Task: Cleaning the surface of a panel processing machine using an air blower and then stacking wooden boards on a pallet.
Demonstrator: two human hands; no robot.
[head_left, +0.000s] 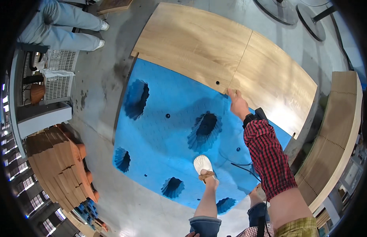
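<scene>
My right hand (239, 106) reaches forward, its fingers extended against the near edge of a light wood-grain board (199, 43), close to where a thin seam meets that edge. A small dark round hole shows in the board just left of my fingertips. Beyond the seam lies the board's right section (274, 79), bright with reflected light. Under and in front of the board is a blue plastic pallet (152, 134) with several deep ribbed hollows. Only a sliver of my left hand (192, 234) appears at the lower edge; its fingers are mostly hidden.
My white shoe (203, 166) stands on the pallet, near a loose black cable (246, 168). Stacked brown boards (59, 162) are at left and a long stack (337, 126) at right. A person's legs (73, 29) and round black stand bases (312, 23) are farther off.
</scene>
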